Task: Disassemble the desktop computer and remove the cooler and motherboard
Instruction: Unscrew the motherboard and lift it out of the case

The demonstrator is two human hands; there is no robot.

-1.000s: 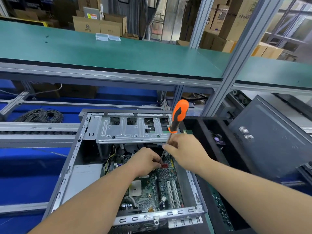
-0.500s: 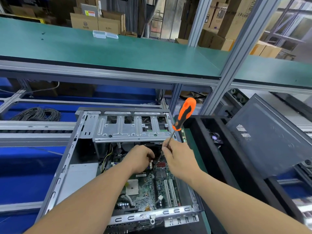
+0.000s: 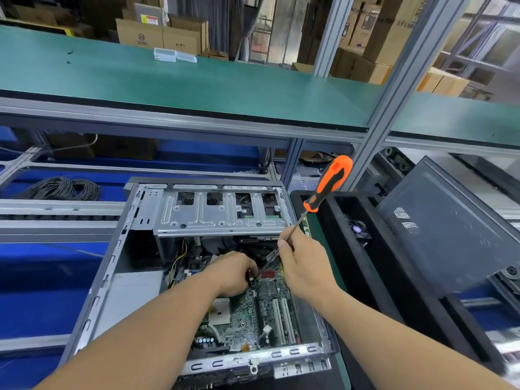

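Inside the open case (image 3: 112,277), near its far end below the drive cage (image 3: 219,212), the left hand (image 3: 233,274) curls down on the motherboard (image 3: 253,313), though what it pinches I cannot tell. The right hand (image 3: 304,266) pinches the screwdriver (image 3: 327,184) by its shaft. That shaft slants from the orange handle, up and right, down-left to a tip at the left fingers, so the screw probably lies nearer the left hand.

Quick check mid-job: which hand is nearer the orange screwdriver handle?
Right. The right hand pinches the screwdriver's metal shaft just below the orange screwdriver handle. The left hand sits lower and to the left, down by the tip over the motherboard.
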